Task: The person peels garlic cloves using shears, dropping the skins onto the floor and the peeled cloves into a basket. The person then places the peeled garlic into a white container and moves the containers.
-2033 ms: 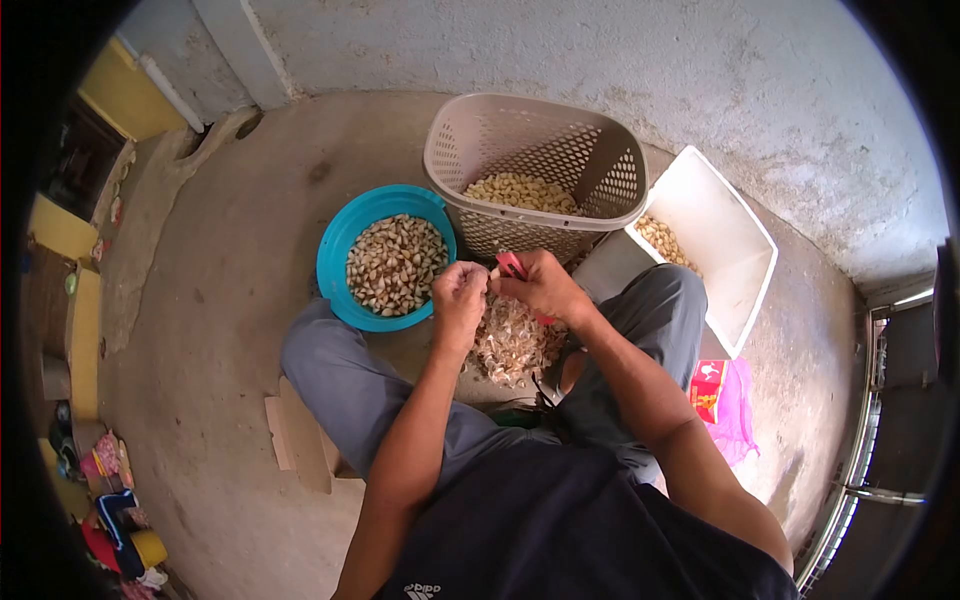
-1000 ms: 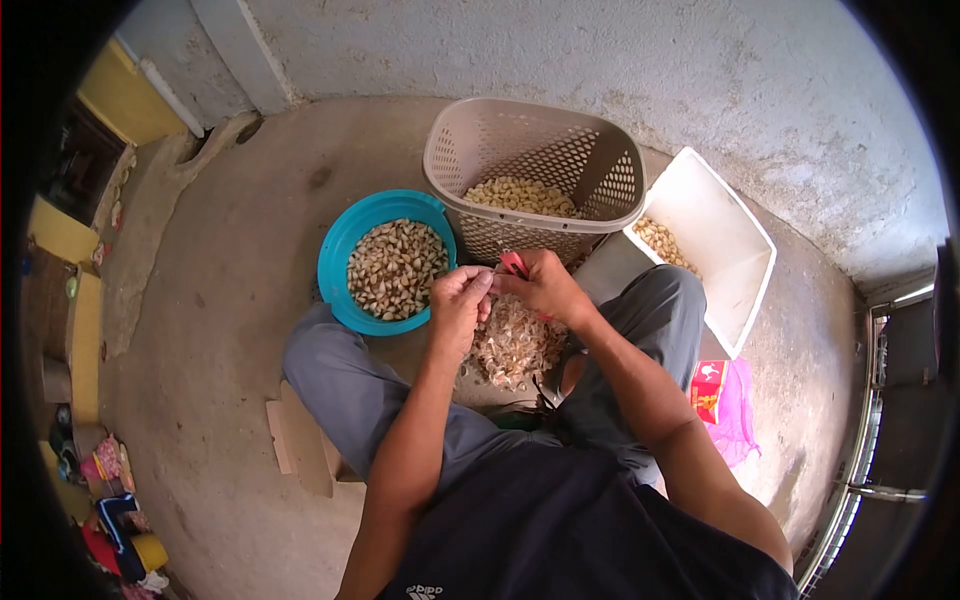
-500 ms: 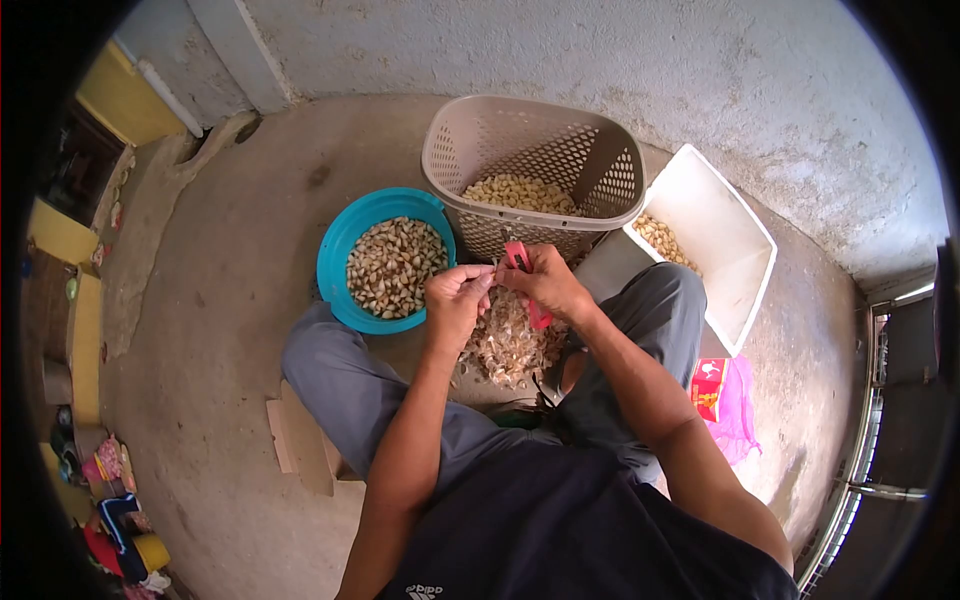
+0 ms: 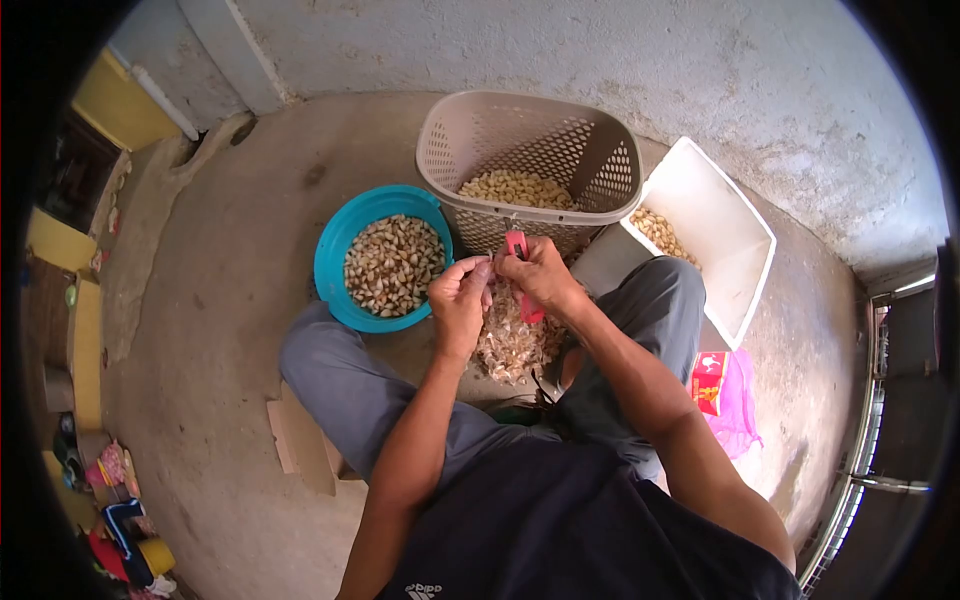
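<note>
Concrete floor point(image 4: 230, 280) runs wide at left, wall point(image 4: 600, 50) bounding the far side; black lens edge crops the outer parts. Brown perforated basket point(image 4: 545, 214), pale cloves point(image 4: 515, 188) low inside, lower layers hidden. White box point(image 4: 720, 210) beside it, base partly behind right knee point(image 4: 665, 285), more cloves at its left end. Teal basin point(image 4: 330, 265) left of basket, garlic cloves point(image 4: 392, 265) inside, left knee point(image 4: 315, 335) close to near rim. Husk pile point(image 4: 510, 350) between legs, partly covered by hands. Right hand point(image 4: 543, 272) clamped on red cutter point(image 4: 517, 245), blade hard to make out. Left hand point(image 4: 460, 300) near right fingertips, fingers bent in; can't tell whether they're closed on anything.
</note>
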Demonstrator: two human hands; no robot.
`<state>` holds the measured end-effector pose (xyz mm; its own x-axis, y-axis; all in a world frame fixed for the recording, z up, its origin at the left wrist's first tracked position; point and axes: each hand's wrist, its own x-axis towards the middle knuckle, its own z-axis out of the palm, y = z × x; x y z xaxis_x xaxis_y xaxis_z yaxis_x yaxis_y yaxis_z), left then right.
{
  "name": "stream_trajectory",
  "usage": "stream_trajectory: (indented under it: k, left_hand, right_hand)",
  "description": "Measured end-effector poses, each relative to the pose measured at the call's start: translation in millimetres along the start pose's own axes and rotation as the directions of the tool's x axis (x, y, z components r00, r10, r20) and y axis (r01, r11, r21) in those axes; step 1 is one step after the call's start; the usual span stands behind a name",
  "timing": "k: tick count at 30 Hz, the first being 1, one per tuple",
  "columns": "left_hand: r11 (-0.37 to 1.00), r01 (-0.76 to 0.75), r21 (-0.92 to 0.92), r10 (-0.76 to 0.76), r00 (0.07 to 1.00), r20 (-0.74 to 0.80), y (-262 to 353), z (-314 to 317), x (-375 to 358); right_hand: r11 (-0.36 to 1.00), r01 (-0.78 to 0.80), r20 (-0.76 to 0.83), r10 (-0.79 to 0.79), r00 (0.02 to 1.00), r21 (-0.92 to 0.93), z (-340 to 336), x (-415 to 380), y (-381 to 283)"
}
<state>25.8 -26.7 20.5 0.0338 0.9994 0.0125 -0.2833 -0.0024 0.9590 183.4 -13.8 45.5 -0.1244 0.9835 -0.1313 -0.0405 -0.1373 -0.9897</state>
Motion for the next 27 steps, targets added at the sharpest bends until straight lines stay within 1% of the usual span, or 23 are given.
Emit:
stream_trajectory:
  k: [2, 4, 5, 7, 8, 10, 11, 14, 16, 17, 20, 21, 24, 27]
  left_hand:
    - [0.999, 0.025, -0.026, -0.026, 0.999, -0.020, -0.6, -0.7, 2.0]
    - [0.995, 0.059, -0.082, -0.061, 0.998, -0.027, -3.0, -1.1, 2.3]
    - [0.990, 0.062, -0.129, -0.066, 0.997, -0.033, -4.4, -0.9, 2.1]
    - [0.973, 0.068, -0.222, -0.078, 0.996, -0.040, -9.0, -0.8, 2.2]
    - [0.956, 0.116, -0.271, -0.135, 0.989, -0.054, -10.7, -1.9, 2.6]
    - [0.908, 0.203, -0.368, -0.246, 0.966, -0.074, -10.1, -6.0, 4.9]
    - [0.893, 0.230, -0.387, -0.276, 0.959, -0.066, -9.9, -9.2, 6.7]
    - [0.849, 0.294, -0.439, -0.352, 0.935, -0.054, -7.9, -15.4, 10.7]
    - [0.828, 0.314, -0.463, -0.383, 0.922, -0.058, -5.7, -16.4, 12.1]
    - [0.833, 0.332, -0.442, -0.378, 0.926, -0.016, -3.9, -18.6, 12.9]
    - [0.849, 0.369, -0.379, -0.363, 0.928, 0.090, -0.1, -22.1, 12.5]
    - [0.857, 0.373, -0.356, -0.357, 0.927, 0.113, 0.9, -20.6, 11.2]
    - [0.873, 0.381, -0.304, -0.353, 0.924, 0.143, 1.8, -14.7, 8.3]
    - [0.878, 0.388, -0.279, -0.357, 0.921, 0.157, 1.6, -13.2, 7.6]
  right_hand:
    - [0.999, 0.021, -0.013, -0.020, 1.000, 0.035, 1.9, 2.8, 2.3]
    - [1.000, 0.004, 0.000, -0.004, 1.000, 0.016, 2.3, 1.7, -1.6]
    - [1.000, -0.005, 0.005, 0.005, 1.000, 0.007, 2.7, 0.2, -3.2]
    - [0.998, -0.048, 0.033, 0.047, 0.998, 0.048, 6.5, -5.5, -2.7]
    - [0.995, -0.068, 0.047, 0.065, 0.997, 0.069, 9.2, -8.5, -2.3]
    - [0.997, -0.014, 0.103, 0.006, 0.995, 0.072, 17.3, -13.8, -2.8]
    - [0.997, 0.013, 0.132, -0.023, 0.991, 0.074, 19.9, -14.7, -2.7]
    - [1.000, -0.009, 0.220, 0.015, 0.975, -0.028, 10.7, -8.2, 14.0]
    - [0.989, 0.140, 0.167, -0.129, 0.978, -0.057, 6.0, -2.8, 21.7]
    - [0.974, 0.213, 0.142, -0.201, 0.969, -0.075, 2.4, -0.1, 25.0]
    - [0.998, 0.052, 0.118, -0.054, 0.992, 0.018, -7.1, -2.0, 2.0]
    - [0.995, 0.095, 0.112, -0.095, 0.989, 0.003, -5.2, -2.4, -4.2]
    - [0.989, 0.105, 0.179, -0.086, 0.980, -0.099, -8.4, -1.4, -8.8]
    - [0.993, 0.045, 0.122, -0.031, 0.992, -0.110, -11.0, -0.3, -4.0]
